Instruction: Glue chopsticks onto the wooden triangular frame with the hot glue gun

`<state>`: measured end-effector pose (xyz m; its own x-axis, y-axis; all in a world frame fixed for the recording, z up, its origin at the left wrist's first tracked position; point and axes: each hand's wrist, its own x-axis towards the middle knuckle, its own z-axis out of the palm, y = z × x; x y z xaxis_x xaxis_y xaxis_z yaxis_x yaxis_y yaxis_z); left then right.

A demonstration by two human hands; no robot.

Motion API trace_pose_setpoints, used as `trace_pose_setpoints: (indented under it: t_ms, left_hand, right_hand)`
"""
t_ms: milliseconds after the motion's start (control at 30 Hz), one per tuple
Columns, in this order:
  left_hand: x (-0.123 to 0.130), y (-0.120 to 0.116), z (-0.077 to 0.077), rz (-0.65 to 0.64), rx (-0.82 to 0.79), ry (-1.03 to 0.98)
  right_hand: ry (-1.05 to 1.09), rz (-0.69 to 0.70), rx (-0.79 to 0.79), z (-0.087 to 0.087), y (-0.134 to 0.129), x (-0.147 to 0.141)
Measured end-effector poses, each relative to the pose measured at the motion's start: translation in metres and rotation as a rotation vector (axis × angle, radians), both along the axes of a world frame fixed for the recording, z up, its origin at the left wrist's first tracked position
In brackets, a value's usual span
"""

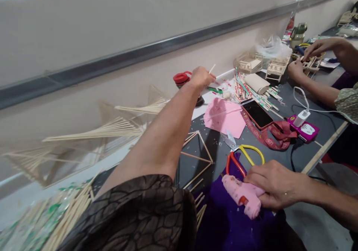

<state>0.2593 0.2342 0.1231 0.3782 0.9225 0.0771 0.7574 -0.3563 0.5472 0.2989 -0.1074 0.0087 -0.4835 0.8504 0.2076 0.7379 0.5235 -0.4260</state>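
Observation:
My left hand (201, 76) reaches far across the table toward the wall, its fingers closed on a thin wooden stick (212, 69) that points up and to the right. A red-lidded container (181, 78) stands just beside that wrist. Low at the right, my right hand (272, 184) is wrapped round a pink glue gun (237, 191) with an orange trigger, held over a purple cloth (220, 213). Scissors (237, 148) with one red and one yellow handle lie just beyond the glue gun. A triangular stick frame (210, 162) sits under my left forearm, partly hidden.
Fan-shaped stick structures (97, 130) stand along the wall. Bundled sticks (69, 213) lie at lower left. Pink paper (223, 117), a phone (256, 113), a lanyard (276, 133) and a purple box with a charger (304, 126) lie rightward. Another person's hands (298, 70) work at the right.

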Motion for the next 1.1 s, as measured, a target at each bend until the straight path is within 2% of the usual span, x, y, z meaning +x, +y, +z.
trace_pose_setpoints:
  t_ms: [167,300,400,467,633,733,833,900,1033,1100]
  left_hand:
    - [0.001,0.004,0.000,-0.022,0.100,-0.110]
    - [-0.007,-0.015,0.004,-0.094,0.017,-0.215]
    - [-0.023,-0.046,0.011,-0.149,-0.152,-0.303]
    - [-0.040,-0.072,0.017,-0.161,-0.188,-0.349]
    - [-0.091,-0.150,0.031,-0.382,-0.285,-0.233]
    - [-0.117,-0.194,0.032,-0.432,-0.281,-0.319]
    - [-0.141,-0.220,0.025,-0.477,-0.381,-0.387]
    - [-0.159,-0.227,0.016,-0.447,-0.396,-0.399]
    - [-0.193,-0.232,-0.011,-0.175,-0.286,-0.603]
    - [-0.206,-0.234,-0.026,-0.071,-0.390,-0.766]
  right_hand:
    - [0.033,-0.006,-0.003,0.001,0.005,0.002]
    - [0.072,-0.033,0.055,0.007,0.008,0.008]
    - [0.033,-0.061,0.129,0.015,0.008,0.016]
    - [-0.032,-0.091,0.203,0.020,0.007,0.022]
    - [-0.092,-0.136,0.273,0.024,0.004,0.024]
    - [-0.076,-0.125,0.299,0.025,0.001,0.016]
    - [-0.040,-0.142,0.343,0.026,-0.002,0.006]
    - [-0.001,-0.162,0.371,0.027,-0.003,0.000]
    - [0.196,-0.209,0.336,0.032,-0.003,-0.015]
    - [0.424,-0.289,0.257,0.041,0.003,-0.026]
